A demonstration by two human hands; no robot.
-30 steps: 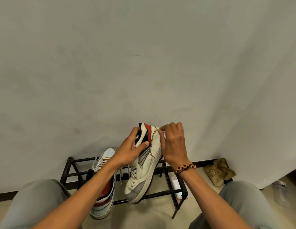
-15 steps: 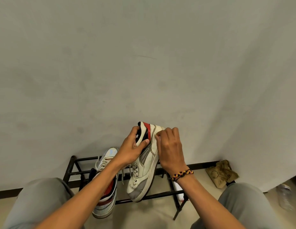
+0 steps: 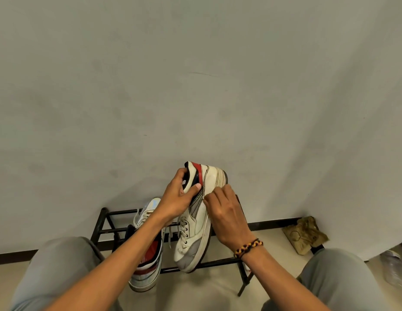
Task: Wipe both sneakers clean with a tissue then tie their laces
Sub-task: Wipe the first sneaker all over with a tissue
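Observation:
I hold a white sneaker with a red and navy heel collar up in front of the wall, toe pointing down, laces loose. My left hand grips its collar, thumb on the outer side and fingers inside the opening. The fingers of my right hand are curled against the shoe's side at mid-length, and the tissue is hidden under them. The second sneaker lies on the black rack below my left forearm, laces undone.
The low black metal shoe rack stands against the grey wall. A crumpled brown bag sits on the floor to its right, and a clear plastic bottle lies at the far right. My knees frame the bottom corners.
My right hand has slid down the shoe's side from the heel top to mid-length. The heel is now uncovered. The left hand keeps its hold on the collar.

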